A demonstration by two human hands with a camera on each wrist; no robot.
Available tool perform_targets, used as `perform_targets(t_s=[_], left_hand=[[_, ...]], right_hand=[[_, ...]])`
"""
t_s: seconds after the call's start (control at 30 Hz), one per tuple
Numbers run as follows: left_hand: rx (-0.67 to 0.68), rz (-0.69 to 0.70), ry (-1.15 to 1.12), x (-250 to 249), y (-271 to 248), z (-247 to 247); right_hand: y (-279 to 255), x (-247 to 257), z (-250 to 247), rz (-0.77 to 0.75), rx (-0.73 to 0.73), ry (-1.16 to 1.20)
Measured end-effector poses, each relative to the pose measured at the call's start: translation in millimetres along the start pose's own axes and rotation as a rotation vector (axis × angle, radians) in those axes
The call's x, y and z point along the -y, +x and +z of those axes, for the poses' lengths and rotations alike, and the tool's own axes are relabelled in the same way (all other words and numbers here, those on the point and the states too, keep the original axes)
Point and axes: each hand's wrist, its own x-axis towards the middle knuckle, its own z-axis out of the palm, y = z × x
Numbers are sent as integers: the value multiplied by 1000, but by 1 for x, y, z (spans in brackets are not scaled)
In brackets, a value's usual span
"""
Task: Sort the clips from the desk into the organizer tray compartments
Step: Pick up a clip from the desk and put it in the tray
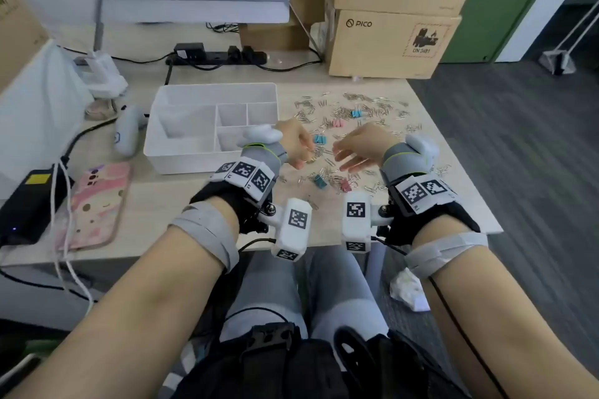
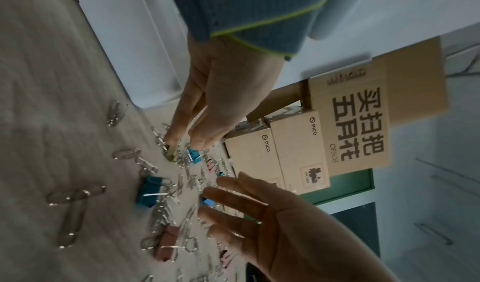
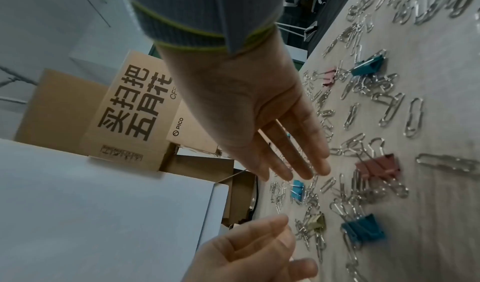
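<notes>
The clips (image 1: 353, 126) lie scattered over the right half of the worktop (image 1: 181, 204), just right of the organizer tray (image 1: 181, 159): mostly silver paper clips, with a few blue and pink binder clips among them. The left hand (image 1: 296, 144) reaches down into the near-left edge of the scatter, its fingertips (image 2: 172, 140) touching the worktop at a small yellowish-olive binder clip (image 2: 172, 154); motion blur hides whether the fingers actually pinch it, so its grip cannot be told. A light blue binder clip (image 1: 320, 139) sits just beyond those fingers. The right hand (image 1: 359, 147) hovers over the clips with fingers spread and straight, holding nothing. Nearer the person lie a teal binder clip (image 1: 319, 181) and a pink binder clip (image 1: 345, 185).

The tray is white, with one large compartment on the left and smaller ones on the right; the parts that show hold no clips, though the left wrist covers the nearest small compartment.

On the worktop left of the tray lie a white controller (image 1: 128, 131), a pink phone (image 1: 97, 204) and a black power adapter (image 1: 30, 204). Behind the tray is a black power strip (image 1: 215, 57), and stacked cardboard boxes (image 1: 392, 42) stand at the far right corner. The floor (image 1: 518, 172) is dark grey.
</notes>
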Motion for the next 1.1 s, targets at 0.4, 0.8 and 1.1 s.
perform_targets(t_s=[0.4, 0.8, 1.1], left_hand=[[-216, 30, 332, 13, 31, 22], [-263, 354, -215, -29, 49, 20], [-44, 369, -423, -59, 71, 31]], right_hand=[[16, -30, -11, -122, -221, 206], [34, -26, -15, -167, -132, 661], [46, -27, -33, -68, -124, 1158]])
